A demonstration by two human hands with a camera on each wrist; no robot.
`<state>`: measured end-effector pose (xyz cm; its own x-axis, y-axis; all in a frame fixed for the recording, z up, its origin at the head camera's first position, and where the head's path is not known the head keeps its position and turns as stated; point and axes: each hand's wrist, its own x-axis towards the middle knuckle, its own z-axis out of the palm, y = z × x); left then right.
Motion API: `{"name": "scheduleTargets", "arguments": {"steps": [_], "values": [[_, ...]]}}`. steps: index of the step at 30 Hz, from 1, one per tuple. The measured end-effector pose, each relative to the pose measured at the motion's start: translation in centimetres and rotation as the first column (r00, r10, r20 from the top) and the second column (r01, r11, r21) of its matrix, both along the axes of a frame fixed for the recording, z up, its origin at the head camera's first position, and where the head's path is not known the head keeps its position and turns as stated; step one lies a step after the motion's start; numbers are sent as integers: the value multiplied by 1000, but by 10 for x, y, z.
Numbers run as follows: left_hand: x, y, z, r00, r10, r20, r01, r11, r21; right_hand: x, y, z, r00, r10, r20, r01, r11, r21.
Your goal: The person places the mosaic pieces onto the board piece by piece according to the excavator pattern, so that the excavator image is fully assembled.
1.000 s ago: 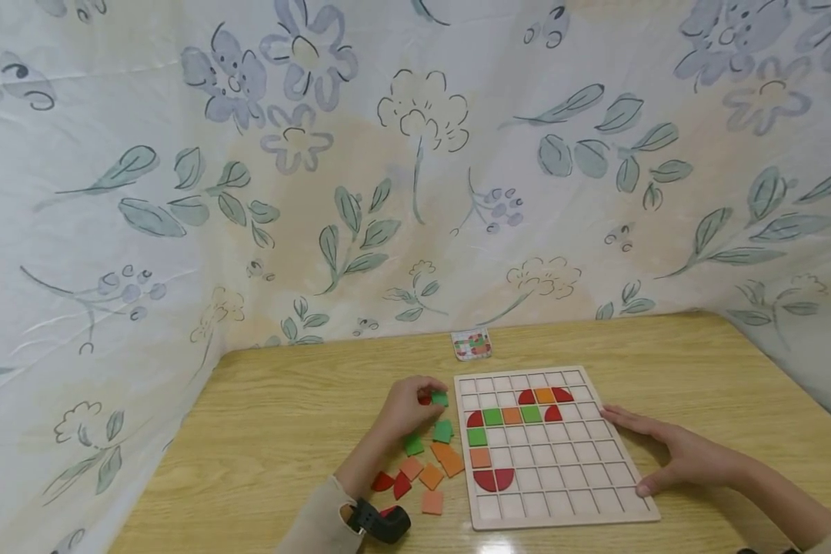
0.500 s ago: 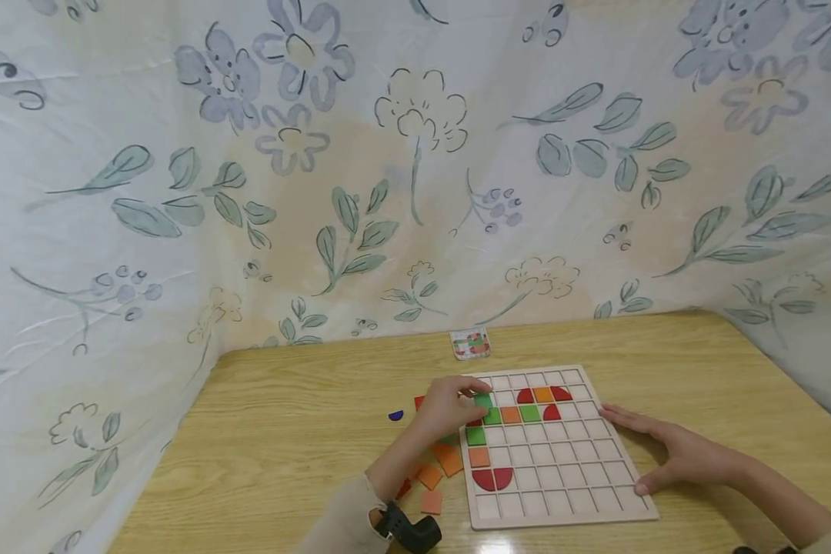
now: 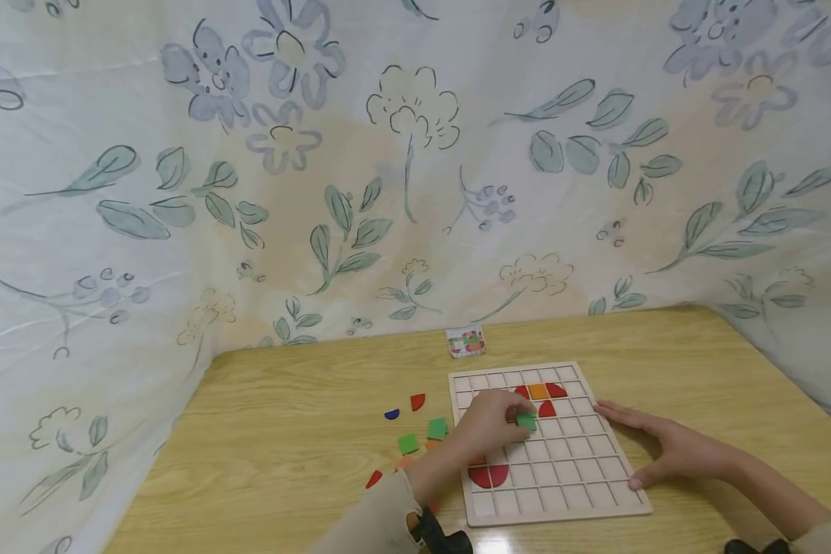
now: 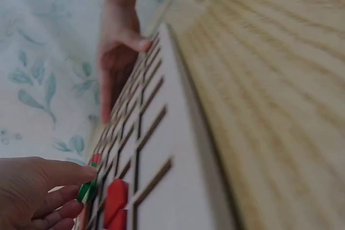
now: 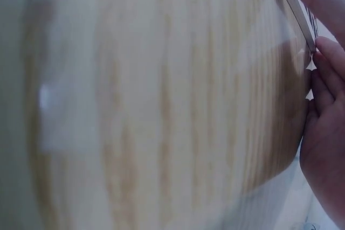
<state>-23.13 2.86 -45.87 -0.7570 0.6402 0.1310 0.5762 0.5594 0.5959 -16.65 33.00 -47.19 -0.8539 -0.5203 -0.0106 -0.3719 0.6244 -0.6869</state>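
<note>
Over the upper middle of a pale wooden grid board (image 3: 568,487), my left hand (image 3: 488,423) pinches a green square tile (image 3: 525,421) between thumb and fingers. The left wrist view has the same green tile (image 4: 88,189) close to the board's surface; I cannot tell whether it touches. My right hand (image 3: 692,446) rests along the board's right edge, thumb and fingers spread. Red quarter-round tiles (image 3: 489,476) sit in the lower left cells. An orange square (image 3: 538,392) lies between red tiles near the top. My left hand hides several cells at the board's left.
Left of the board lie loose tiles: a red quarter-round (image 3: 417,402), a small blue half-round (image 3: 392,414), green squares (image 3: 438,428) and others partly behind my left forearm. A small pattern card (image 3: 465,342) lies beyond the board. A flowered cloth (image 3: 415,169) hangs behind the table.
My left hand has picked up the green tile from the loose tiles and carried it right, over the board. My right hand has stayed at the board's edge.
</note>
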Motion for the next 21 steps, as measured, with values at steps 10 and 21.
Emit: {"name": "scheduleTargets", "arguments": {"steps": [10,21], "values": [[2,-3,-3,1000,16,5,-16,1000,-1,0,2,1,999,11,33,-11,1000,0],[4,-2,-5,1000,-6,-7,6,1000,4,0,0,0,999,-22,37,21,1000,21]]}}
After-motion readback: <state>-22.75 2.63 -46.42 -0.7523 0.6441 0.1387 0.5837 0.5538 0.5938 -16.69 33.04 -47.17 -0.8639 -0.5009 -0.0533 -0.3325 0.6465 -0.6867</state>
